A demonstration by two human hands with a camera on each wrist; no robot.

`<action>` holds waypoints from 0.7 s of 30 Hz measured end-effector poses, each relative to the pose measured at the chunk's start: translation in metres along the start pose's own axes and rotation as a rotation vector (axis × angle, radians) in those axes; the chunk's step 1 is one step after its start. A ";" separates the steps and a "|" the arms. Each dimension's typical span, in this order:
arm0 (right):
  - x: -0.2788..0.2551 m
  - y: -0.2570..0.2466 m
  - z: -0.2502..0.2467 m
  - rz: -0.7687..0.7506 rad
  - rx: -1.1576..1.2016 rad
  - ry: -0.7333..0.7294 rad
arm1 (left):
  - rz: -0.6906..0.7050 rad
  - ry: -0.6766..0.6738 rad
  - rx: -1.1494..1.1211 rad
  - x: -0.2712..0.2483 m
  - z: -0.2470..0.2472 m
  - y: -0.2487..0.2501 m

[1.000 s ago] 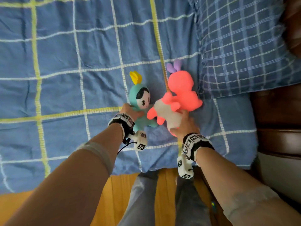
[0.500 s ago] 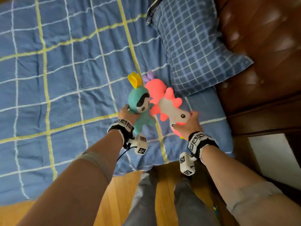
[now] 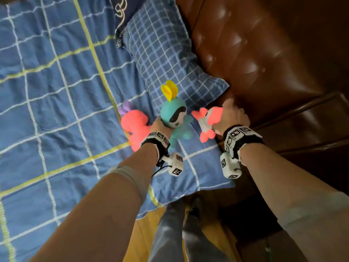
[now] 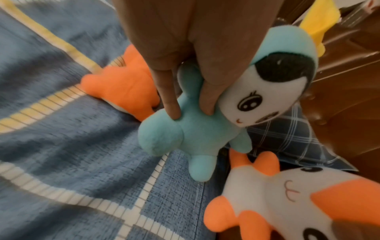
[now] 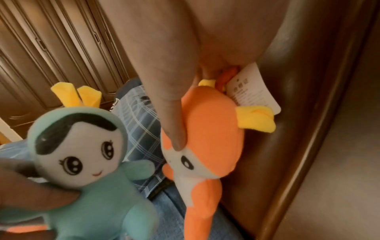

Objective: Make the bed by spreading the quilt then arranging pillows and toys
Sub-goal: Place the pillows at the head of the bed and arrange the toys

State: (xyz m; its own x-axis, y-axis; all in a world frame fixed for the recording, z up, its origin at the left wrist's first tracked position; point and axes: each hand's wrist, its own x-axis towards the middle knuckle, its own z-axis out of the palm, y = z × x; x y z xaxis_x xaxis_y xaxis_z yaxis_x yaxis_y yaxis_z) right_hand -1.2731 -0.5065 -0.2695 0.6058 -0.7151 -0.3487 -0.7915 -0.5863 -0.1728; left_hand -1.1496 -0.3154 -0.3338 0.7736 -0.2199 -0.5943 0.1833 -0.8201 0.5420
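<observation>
My left hand (image 3: 159, 126) grips a teal doll (image 3: 174, 116) with yellow ears by its body, just above the quilt (image 3: 56, 91) at the pillow's near corner. In the left wrist view two fingers pinch the teal doll (image 4: 195, 134) below its head. My right hand (image 3: 230, 116) holds an orange-and-white plush (image 3: 207, 120) by its head, close to the brown headboard (image 3: 255, 53); the thumb presses that plush (image 5: 211, 138) in the right wrist view. A pink plush (image 3: 134, 123) with purple ears lies on the quilt left of my left hand, untouched.
A blue plaid pillow (image 3: 170, 63) lies against the headboard, with a darker pillow (image 3: 122, 12) behind it. The quilt's edge hangs over the bedside near my legs (image 3: 170, 233) and the wooden floor (image 3: 143, 233). A dark wooden bed frame (image 3: 302, 133) runs along the right.
Both hands carried their toys to the right, toward the pillow corner and headboard. The pink plush stayed on the quilt and now lies left of the teal doll.
</observation>
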 end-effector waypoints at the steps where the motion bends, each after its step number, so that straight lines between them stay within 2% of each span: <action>1: 0.010 0.000 0.004 -0.019 -0.038 -0.010 | 0.014 0.009 0.014 0.012 0.010 0.003; 5: 0.040 0.003 0.034 -0.077 -0.091 -0.047 | 0.029 -0.011 0.052 0.053 0.038 0.012; 9: 0.044 0.009 0.060 -0.099 0.056 0.111 | 0.000 -0.021 0.035 0.073 0.057 0.000; 12: 0.036 0.007 0.067 -0.147 0.015 0.200 | 0.024 -0.069 0.011 0.074 0.058 -0.007; 15: 0.023 0.001 0.066 -0.158 -0.008 0.257 | -0.019 -0.147 -0.047 0.067 0.044 -0.011; 18: 0.002 -0.010 0.059 -0.175 -0.027 0.317 | -0.027 -0.121 -0.081 0.058 0.020 -0.022; 21: -0.020 -0.028 0.055 -0.184 0.097 0.326 | -0.025 -0.063 -0.103 0.041 -0.016 -0.037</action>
State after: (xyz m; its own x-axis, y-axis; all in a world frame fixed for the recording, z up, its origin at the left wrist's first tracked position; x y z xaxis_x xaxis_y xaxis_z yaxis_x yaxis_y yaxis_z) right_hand -1.2674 -0.4541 -0.3084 0.7198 -0.6941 0.0051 -0.6617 -0.6884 -0.2970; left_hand -1.1145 -0.2858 -0.3688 0.7287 -0.2360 -0.6429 0.2655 -0.7680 0.5828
